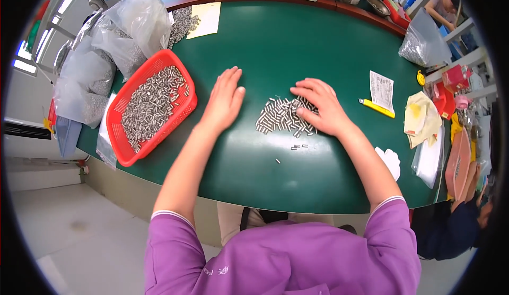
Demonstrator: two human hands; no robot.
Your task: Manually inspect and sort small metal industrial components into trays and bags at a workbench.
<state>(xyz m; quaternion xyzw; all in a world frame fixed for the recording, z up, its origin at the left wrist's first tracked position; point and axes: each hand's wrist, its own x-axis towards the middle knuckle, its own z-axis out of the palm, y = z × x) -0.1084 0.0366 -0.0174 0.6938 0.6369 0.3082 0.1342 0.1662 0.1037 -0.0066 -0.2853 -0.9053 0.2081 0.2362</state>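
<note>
A flat patch of small silver metal pins point(281, 116) lies in the middle of the green table point(297, 51). My right hand point(321, 107) rests palm down on its right edge, fingers spread over the pins. My left hand point(224, 101) lies flat on the bare table to the left of the patch, fingers together, holding nothing. A few stray pins point(298, 147) lie nearer to me. At my left a red plastic basket point(121, 136) holds many more of the same pins.
Clear plastic bags point(130, 30) of parts pile up behind the basket, near a yellow paper sheet point(205, 18). On the right lie a yellow utility knife point(376, 108), a paper slip point(382, 89), a yellow cloth point(421, 116) and another bag point(421, 43). Another person's dark sleeve point(450, 226) shows at lower right.
</note>
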